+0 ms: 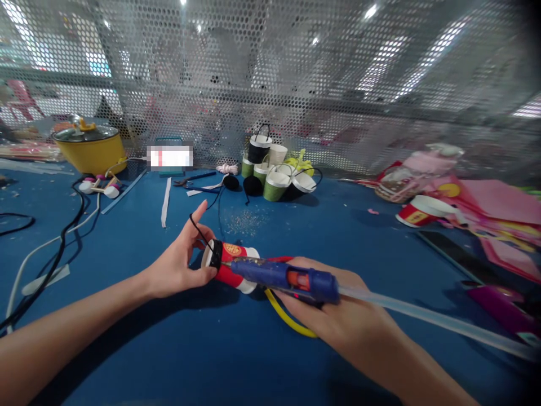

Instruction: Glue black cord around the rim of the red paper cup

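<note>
My left hand (180, 262) grips a small red and white paper cup (231, 269) lying on its side, thumb at its rim, index finger stretched up. A black band wraps the cup's rim and a thin black cord (198, 228) loops up past my fingers. My right hand (333, 307) is closed round a blue hot glue gun (287, 277) whose nozzle points left and touches the cup near the black band. A clear glue stick (431, 318) juts out of the gun's back to the right. A yellow cable (289, 321) curves below the gun.
A cluster of decorated green, black and white paper cups (276, 172) stands at the back centre. A yellow pot (91, 146) sits back left with black and white cables (63, 237) running along the blue table (211, 361). Pink paper sheets and another red cup (420, 211) lie at the right. A perforated metal screen (270, 84) closes the back.
</note>
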Demonstrator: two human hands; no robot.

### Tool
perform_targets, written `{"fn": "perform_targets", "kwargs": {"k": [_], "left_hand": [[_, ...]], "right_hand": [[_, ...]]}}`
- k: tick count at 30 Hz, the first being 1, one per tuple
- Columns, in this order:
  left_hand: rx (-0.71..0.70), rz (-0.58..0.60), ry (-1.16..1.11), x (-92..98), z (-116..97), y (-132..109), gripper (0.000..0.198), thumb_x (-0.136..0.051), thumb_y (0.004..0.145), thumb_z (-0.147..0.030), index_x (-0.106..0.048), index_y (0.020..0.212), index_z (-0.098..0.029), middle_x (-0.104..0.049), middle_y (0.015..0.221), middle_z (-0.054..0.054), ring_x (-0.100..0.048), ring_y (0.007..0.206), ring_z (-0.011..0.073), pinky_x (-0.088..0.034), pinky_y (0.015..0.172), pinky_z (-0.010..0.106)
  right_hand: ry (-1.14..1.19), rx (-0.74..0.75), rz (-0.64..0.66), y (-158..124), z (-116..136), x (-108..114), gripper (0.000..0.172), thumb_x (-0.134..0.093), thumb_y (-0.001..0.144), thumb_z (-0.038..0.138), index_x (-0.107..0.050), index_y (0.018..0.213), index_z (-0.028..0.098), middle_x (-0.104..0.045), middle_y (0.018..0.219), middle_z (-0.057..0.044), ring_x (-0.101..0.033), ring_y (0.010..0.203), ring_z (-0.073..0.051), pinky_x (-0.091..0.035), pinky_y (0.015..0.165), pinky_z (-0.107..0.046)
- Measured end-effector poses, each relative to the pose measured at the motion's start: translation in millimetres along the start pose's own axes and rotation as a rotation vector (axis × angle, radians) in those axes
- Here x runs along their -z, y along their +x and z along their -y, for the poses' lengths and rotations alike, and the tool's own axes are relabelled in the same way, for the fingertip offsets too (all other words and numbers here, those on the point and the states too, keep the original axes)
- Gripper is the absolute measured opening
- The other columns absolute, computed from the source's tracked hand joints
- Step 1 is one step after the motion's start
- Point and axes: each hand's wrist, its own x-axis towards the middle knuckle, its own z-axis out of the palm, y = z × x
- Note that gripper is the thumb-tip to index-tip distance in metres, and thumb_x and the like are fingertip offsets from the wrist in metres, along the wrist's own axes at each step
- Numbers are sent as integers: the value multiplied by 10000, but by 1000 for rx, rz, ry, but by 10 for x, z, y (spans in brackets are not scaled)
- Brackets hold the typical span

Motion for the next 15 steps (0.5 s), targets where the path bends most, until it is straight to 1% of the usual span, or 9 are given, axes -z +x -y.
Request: {"fn": "perform_targets", "kwargs": {"k": [6,12,15], "left_hand": [[-26,17,3,-6,23,-17,989,-618,687,-134,0,1426,-356,-441,1017,17,-449,932,189,-322,881,389],[-45,37,27,-10,21,-5,998,-604,686,-103,21,1428,-340,-444,1026,22,-448,933,181,-320,891,381],[-47,51,31,-19,-6,0,1007,-599,678,-95,30,1428,-329,-440,1027,25,-453,936,182,-316,900,386]], "right_hand": [[10,1,-46,14,-5,13,118,-531,775,285,-597,708,214,-611,606,18,-548,514,-138,-422,484,-255],[-26,28,-14,-1,-11,17,105,-528,780,279,-604,750,213,-645,653,7,-577,562,-148,-429,509,-259],[-33,26,-56,2,0,23,113,-518,771,271,-579,694,215,-624,613,13,-549,517,-139,-414,484,-257]]}}
